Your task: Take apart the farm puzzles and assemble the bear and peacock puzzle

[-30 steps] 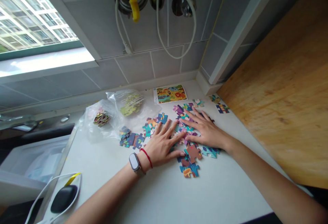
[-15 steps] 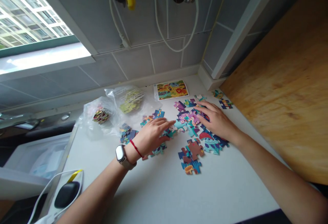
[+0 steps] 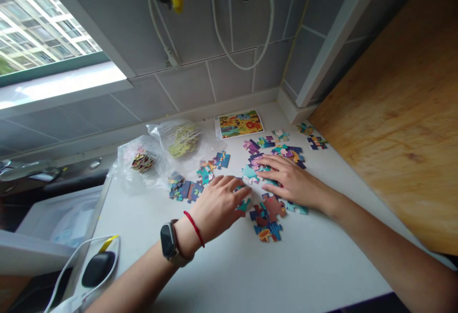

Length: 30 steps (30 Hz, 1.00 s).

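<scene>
- Teal jigsaw pieces (image 3: 244,204): beside left hand (image 3: 216,203), which is relaxed, not grasping.
- Right hand (image 3: 292,182): open, flat upon purple jigsaw pieces (image 3: 255,160).
- Clear plastic bags (image 3: 134,150): beyond left hand.

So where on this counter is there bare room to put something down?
The widest bare patch of counter lies nearest you, below the lower puzzle pieces and between the forearms. A narrower strip runs beside the wooden board. It's crowded around the left hand and right hand, and by the plastic bags.
</scene>
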### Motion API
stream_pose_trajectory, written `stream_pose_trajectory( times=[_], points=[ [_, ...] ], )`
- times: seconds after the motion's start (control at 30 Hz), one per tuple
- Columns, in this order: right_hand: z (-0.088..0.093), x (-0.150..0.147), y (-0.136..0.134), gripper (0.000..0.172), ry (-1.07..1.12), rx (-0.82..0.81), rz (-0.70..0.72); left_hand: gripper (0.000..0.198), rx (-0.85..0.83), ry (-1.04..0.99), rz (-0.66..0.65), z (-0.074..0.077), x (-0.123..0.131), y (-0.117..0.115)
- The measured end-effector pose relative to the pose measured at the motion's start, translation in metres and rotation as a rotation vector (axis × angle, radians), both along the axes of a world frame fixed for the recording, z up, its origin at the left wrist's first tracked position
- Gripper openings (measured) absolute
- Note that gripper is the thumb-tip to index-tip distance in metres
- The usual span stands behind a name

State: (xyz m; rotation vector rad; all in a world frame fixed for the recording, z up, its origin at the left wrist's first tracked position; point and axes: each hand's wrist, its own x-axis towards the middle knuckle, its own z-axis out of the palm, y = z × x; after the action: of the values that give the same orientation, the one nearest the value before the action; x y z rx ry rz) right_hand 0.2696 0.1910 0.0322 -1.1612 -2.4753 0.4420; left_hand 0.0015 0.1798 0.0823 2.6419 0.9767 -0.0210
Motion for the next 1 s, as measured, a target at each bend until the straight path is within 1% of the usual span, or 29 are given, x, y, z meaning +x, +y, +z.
stream_pose_trajectory(
  times=[0.13,0.23,0.3,0.33,0.43,0.53,0.6,0.63,0.67,0.7,0.73,0.77,0.83,0.9,1.0],
  points=[
    [0.007,0.011,0.003,0.011,0.007,-0.003,-0.089,0.049,0.013,-0.06,0.031,-0.013,-0.001,0.011],
    [0.009,0.016,0.004,0.018,0.003,-0.009,-0.101,0.05,0.043,-0.04,0.034,-0.019,-0.007,0.018],
    [0.008,0.015,0.004,0.021,0.004,-0.008,-0.087,0.052,0.06,-0.017,0.019,-0.018,-0.01,0.019],
    [0.008,0.014,0.004,0.019,0.009,-0.01,-0.083,0.052,0.067,-0.009,0.02,-0.017,-0.012,0.018],
    [0.009,0.013,0.004,0.008,0.037,-0.02,-0.091,0.042,0.089,0.016,0.043,-0.012,-0.016,0.017],
    [0.016,0.023,0.004,0.016,0.061,-0.054,-0.098,0.026,0.101,0.038,0.054,-0.006,-0.019,0.018],
    [0.021,0.034,0.003,0.019,0.044,-0.123,-0.053,0.022,0.098,0.049,0.074,-0.003,-0.022,0.019],
    [0.024,0.04,0.002,0.027,0.024,-0.161,-0.027,0.019,0.096,0.06,0.094,-0.001,-0.023,0.019],
    [0.025,0.045,0.0,0.039,-0.001,-0.19,-0.01,0.016,0.097,0.074,0.118,0.0,-0.023,0.018],
    [0.025,0.049,-0.002,0.05,-0.026,-0.209,-0.002,0.017,0.098,0.084,0.143,0.001,-0.023,0.017],
    [0.025,0.052,-0.003,0.057,-0.047,-0.219,-0.004,0.02,0.1,0.088,0.165,0.001,-0.023,0.015],
    [0.025,0.052,-0.004,0.057,-0.059,-0.221,-0.009,0.022,0.103,0.083,0.183,0.0,-0.022,0.014],
    [0.023,0.051,-0.006,0.045,-0.066,-0.222,-0.021,0.023,0.113,0.051,0.185,-0.004,-0.018,0.012],
    [0.023,0.047,-0.006,0.036,-0.068,-0.232,-0.024,0.032,0.125,0.018,0.147,-0.011,-0.014,0.012],
    [0.026,0.043,-0.005,0.031,-0.09,-0.241,-0.017,0.049,0.12,0.015,0.072,-0.02,-0.007,0.011]
  ],
)
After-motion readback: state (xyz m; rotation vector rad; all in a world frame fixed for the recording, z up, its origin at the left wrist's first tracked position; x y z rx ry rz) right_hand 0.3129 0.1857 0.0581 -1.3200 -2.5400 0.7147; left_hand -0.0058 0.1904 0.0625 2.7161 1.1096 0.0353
